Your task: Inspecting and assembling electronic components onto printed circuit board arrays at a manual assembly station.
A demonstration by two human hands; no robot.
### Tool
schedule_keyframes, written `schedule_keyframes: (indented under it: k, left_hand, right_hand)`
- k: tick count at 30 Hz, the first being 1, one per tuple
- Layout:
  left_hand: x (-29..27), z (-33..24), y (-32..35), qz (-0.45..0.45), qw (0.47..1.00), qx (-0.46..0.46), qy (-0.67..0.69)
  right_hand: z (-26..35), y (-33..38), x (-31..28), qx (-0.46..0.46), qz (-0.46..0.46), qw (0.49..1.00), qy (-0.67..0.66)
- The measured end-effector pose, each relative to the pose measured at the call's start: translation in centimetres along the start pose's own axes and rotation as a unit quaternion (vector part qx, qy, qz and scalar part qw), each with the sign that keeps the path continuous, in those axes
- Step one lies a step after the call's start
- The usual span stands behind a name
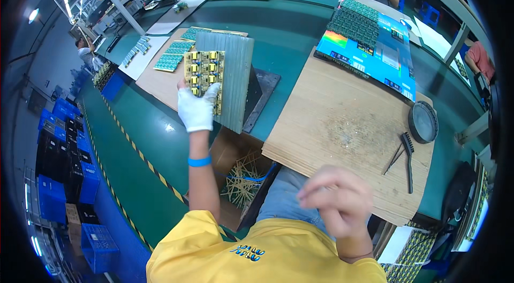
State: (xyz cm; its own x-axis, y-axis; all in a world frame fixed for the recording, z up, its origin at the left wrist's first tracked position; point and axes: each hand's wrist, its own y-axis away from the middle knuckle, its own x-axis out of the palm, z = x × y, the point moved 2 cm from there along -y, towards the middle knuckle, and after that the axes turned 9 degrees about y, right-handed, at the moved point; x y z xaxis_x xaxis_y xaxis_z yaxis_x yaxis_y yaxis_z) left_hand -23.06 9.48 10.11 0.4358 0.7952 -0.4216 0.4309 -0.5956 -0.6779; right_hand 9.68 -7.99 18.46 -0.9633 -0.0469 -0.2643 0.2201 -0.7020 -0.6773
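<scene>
In my gloved left hand [196, 109] is a tan circuit board panel [206, 71] with rows of yellow components. My thumb lies over its lower edge. The panel rests against or just over a grey ribbed plate [235, 79], beside a dark metal base [261, 98]; whether they touch I cannot tell. My bare right hand [340, 197] is raised above my lap, away from the panel. Its fingers are curled in and slightly blurred, so anything between them is hidden.
Green board panels [174, 57] lie on cardboard at the left. To the right, a cardboard sheet [300, 117] carries a black brush [408, 160], tweezers [394, 159] and a round dark dish [423, 122]. More green boards [353, 23] sit on a blue printed box [393, 58]. Co-workers sit across the bench.
</scene>
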Motion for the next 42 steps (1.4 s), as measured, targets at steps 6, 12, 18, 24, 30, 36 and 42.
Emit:
schedule_keyframes:
  k: [6, 12, 18, 24, 30, 36, 42]
  left_hand:
    - [1.1, 4.4, -3.8, 0.236, 0.897, -0.129, 0.352]
    - [-1.8, 2.2, -1.3, 0.205, 0.878, -0.180, 0.394]
    - [-6.8, 5.2, 9.3, 0.178, 0.789, -0.250, 0.533]
    - [-11.1, 7.4, 15.9, 0.179, 0.760, -0.310, 0.542]
    - [-12.8, 11.3, 20.2, 0.155, 0.602, -0.467, 0.629]
    - [-14.6, 10.6, 19.0, 0.158, 0.876, -0.326, 0.319]
    - [-17.5, 6.8, 14.5, 0.346, 0.928, -0.074, -0.116]
  right_hand:
    - [-9.5, 0.3, 7.4, 0.190, 0.086, 0.957, -0.201]
    - [-12.5, -0.5, 15.6, 0.236, 0.012, 0.956, -0.173]
    - [-12.6, -1.4, 20.9, 0.178, 0.016, 0.971, -0.157]
    - [-13.9, 3.6, 23.6, 0.240, 0.147, 0.898, -0.339]
    - [-15.7, 8.1, 27.9, 0.324, 0.139, 0.785, -0.510]
    - [-20.9, 10.4, 31.7, 0.459, 0.211, 0.818, -0.277]
    - [-23.5, 11.9, 31.1, 0.253, 0.150, 0.956, -0.003]
